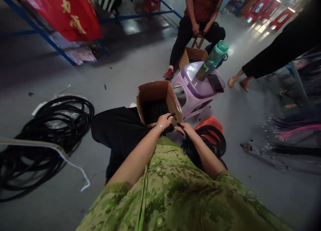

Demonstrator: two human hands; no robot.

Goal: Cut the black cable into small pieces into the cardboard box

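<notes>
My left hand (164,121) is closed, its fingers pinching a short black tube end (171,115) over the near side of an open cardboard box (177,107). Just to its right, my right hand (187,129) is wrapped around a slim black hand tool (179,124), possibly cutters; its exact kind is too small to tell. The tip of the tool meets the tube near my left fingers. Many small black pieces (155,110) lie inside the box. A coil of black tubing (215,144) rests beside my right forearm, partly over a red plastic bag (212,124).
Behind the box, a purple stool (187,77) carries a green bottle (213,60) and a phone (216,83). Large black tubing coils (72,112) lie on the floor at left. A seated person (204,10) works opposite; another person's legs (265,53) stand at right.
</notes>
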